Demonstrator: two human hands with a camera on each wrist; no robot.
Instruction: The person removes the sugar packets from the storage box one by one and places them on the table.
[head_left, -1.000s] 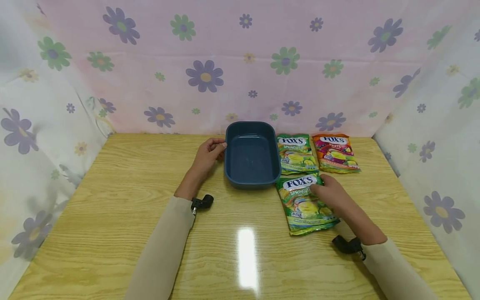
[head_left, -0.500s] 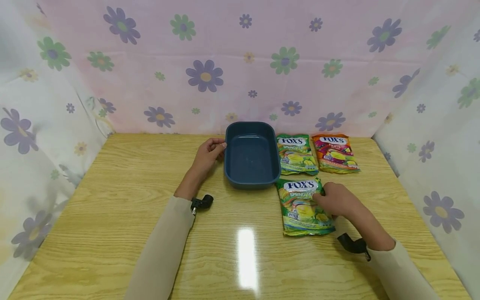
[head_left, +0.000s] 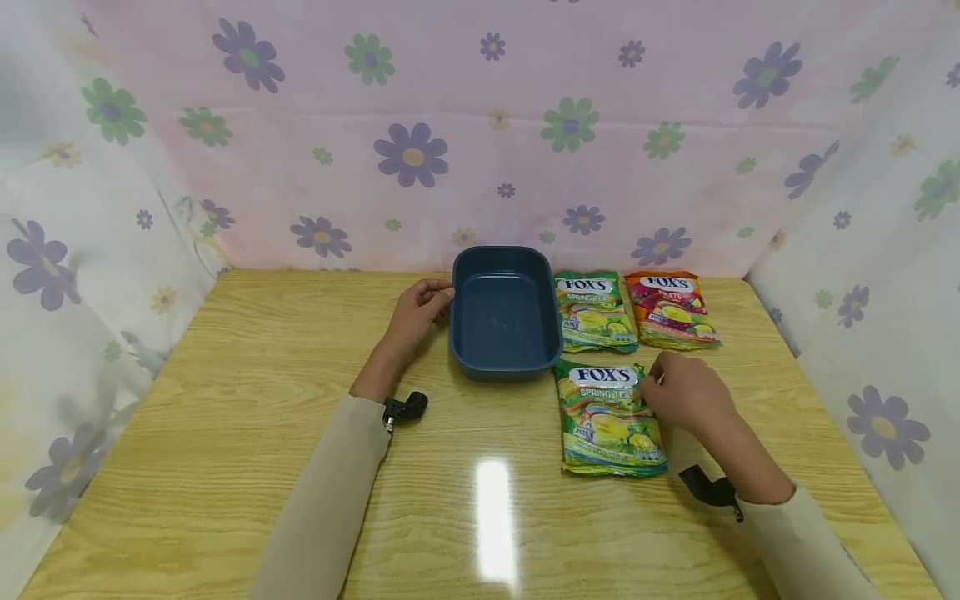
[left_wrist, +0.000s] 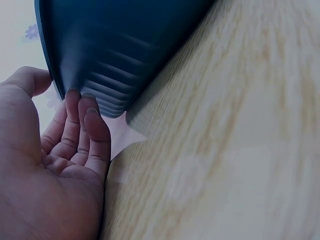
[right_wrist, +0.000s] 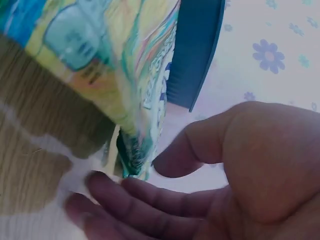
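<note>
At the left side of a dark blue rectangular plastic container (head_left: 504, 321), my left hand (head_left: 418, 315) holds the rim. In the left wrist view, the thumb (left_wrist: 31, 79) meets the rim and the curled fingertips touch the ribbed outer wall. My right hand (head_left: 688, 393) is beside the upper right edge of a green Fox's Spring Tea candy bag (head_left: 611, 425), which lies flat in front of the container. Thumb and fingers stand apart around the bag's corner (right_wrist: 134, 155) in the right wrist view, without gripping it.
Another green Fox's Spring Tea bag (head_left: 592, 312) lies against the container's right side. An orange-red Fox's Fruits bag (head_left: 672, 310) lies to its right. The wooden table (head_left: 285, 358) is backed by a flowered curtain (head_left: 300, 150). Light reflects off the table's front middle.
The front green bag has straightened and settled on the table. My right hand has let go of its edge and shifted slightly right. My left hand stays at the container.
</note>
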